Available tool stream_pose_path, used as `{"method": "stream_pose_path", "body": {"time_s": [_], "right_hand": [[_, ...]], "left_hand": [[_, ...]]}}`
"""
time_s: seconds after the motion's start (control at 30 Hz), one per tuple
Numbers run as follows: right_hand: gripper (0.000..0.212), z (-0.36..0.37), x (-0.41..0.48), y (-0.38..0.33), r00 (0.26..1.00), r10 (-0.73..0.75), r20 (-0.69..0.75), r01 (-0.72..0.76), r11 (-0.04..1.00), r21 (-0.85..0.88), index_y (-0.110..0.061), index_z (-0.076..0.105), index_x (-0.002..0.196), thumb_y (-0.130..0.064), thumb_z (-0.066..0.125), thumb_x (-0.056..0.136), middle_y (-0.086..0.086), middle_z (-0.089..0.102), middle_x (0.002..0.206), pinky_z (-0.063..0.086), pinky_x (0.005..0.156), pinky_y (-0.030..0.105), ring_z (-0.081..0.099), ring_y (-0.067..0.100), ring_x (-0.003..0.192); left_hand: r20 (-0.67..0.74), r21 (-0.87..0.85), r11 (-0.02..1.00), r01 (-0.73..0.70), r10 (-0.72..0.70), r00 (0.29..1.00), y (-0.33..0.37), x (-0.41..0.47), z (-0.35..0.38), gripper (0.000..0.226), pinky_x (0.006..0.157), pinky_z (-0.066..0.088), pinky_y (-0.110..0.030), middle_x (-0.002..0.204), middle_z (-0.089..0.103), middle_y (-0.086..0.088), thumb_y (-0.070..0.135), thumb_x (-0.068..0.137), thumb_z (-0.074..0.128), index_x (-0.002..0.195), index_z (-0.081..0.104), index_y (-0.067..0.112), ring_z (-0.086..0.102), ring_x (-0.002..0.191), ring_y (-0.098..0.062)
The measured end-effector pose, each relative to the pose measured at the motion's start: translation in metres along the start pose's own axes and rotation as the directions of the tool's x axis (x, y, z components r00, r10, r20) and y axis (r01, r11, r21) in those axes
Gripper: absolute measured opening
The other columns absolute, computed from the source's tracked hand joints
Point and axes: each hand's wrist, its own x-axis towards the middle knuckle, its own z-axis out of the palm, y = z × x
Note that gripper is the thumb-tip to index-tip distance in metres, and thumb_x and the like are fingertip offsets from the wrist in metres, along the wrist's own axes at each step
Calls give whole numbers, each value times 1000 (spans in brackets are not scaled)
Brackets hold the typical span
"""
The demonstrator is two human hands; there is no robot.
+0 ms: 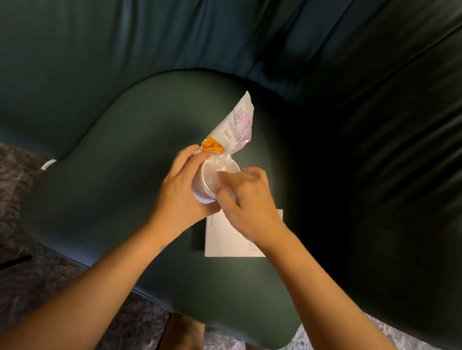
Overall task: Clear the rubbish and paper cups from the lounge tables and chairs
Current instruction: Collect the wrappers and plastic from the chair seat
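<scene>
cups [205, 185] in fingers [184, 157]: white | wrapper [238, 124] beyond fingertips: white, pink print, orange patch | paper [226, 239] beneath: white, dark print | chair [135, 143]: dark green | carpet [7, 190]: mottled grey

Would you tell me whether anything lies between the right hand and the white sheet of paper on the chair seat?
Nothing visible does: the right hand is just over the upper edge of the sheet of paper. That hand is at the mouth of the paper cups gripped by the left hand, beside a wrapper.
</scene>
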Motion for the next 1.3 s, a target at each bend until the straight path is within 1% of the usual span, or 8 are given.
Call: {"method": "stream_pose_path", "body": {"time_s": [0.1,0.27,0.47,0.77,0.9,1.0,1.1,1.3], "right_hand": [[42,0,-6,-7,996,-29,87,31,999,-20,-16,58,104,-41,27,91,0,66,88,3,108,30,54,12,94],[58,6,4,-7,976,1,218,13,998,-60,-13,66,85,-51,23,94,-1,66,96,-16,109,34,47,10,112],[52,14,-2,-5,996,-43,79,58,978,-203,-13,68,89,-52,33,89,2,57,109,11,100,35,40,21,111],[46,-14,-5,-2,978,-76,-193,78,997,4,-22,58,118,-44,29,90,-1,52,128,11,104,35,34,17,127],[38,-10,-11,21,913,171,-371,-92,971,221,-21,52,121,-34,37,88,-11,50,120,22,102,37,38,1,115],[67,9,-27,58,971,238,8,-238,971,-40,-21,33,137,-38,60,78,1,41,136,13,107,39,34,18,128],[125,43,-53,87,874,222,433,-42,921,-388,-32,-10,144,-59,76,57,4,7,154,-12,110,46,4,29,142],[126,73,-68,96,925,112,363,88,867,-491,-35,-21,139,-44,77,61,7,9,150,-14,110,45,5,32,138]], "left_hand": [[-19,5,1000,23,-23,1000,1,1,-4,77,82,44,-25,125,50,-18,13,46,88,115,57,1,54,106,-23],[-7,2,999,39,-39,999,0,-3,-1,58,82,44,-27,121,53,-20,17,58,76,111,60,0,60,100,-31],[-16,-21,997,69,-70,997,-9,-6,0,69,81,37,-13,123,51,-19,20,56,78,117,55,0,51,98,-17],[-125,10,994,113,-110,986,-6,-2,-13,86,85,43,-24,128,48,-15,21,51,87,126,49,4,54,110,-26],[-166,-3,991,134,-132,977,-7,-6,-19,82,90,46,-30,128,47,-18,17,51,87,123,51,-2,50,114,-27],[-204,18,989,143,-137,969,-12,-11,-24,78,90,49,-37,126,48,-20,15,51,87,119,53,-4,51,114,-30],[-252,26,986,162,-150,956,-19,-20,-28,77,90,48,-32,126,48,-20,14,52,86,120,53,-3,52,113,-27],[-370,23,977,214,-190,910,-26,-50,-36,79,91,45,-25,126,48,-19,17,54,86,122,52,-3,46,112,-14]]}}
